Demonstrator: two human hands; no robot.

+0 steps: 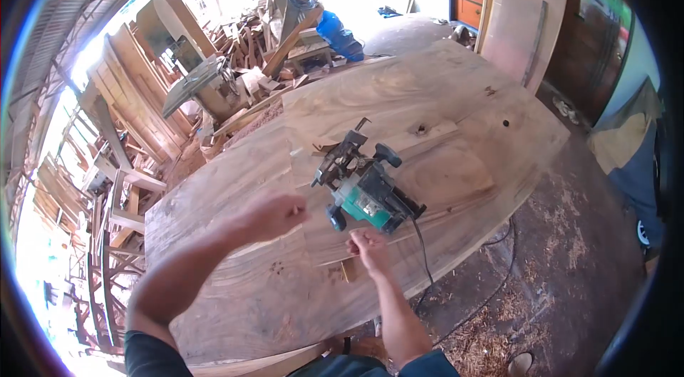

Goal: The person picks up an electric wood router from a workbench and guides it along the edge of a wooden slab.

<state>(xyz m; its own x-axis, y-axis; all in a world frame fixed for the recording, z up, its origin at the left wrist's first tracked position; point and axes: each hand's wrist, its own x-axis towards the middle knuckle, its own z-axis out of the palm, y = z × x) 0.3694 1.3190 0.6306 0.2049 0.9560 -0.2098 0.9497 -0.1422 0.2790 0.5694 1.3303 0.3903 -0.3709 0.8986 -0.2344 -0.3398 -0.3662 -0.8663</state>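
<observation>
router [367, 199] on tabletop [463, 163], scrap wood [242, 42] behind

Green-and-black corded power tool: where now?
Head view, near centre: the green-and-black corded power tool rests on the broad brown wooden slab, just beyond the right hand and right of the left hand.

Woodworking shop: power tool [367, 199], shavings [491, 350], seemingly leaning planks [135, 96]

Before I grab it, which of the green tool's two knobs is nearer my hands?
The lower-left knob, close to your left hand and right hand; the other knob is farther off, across the tool.
</observation>
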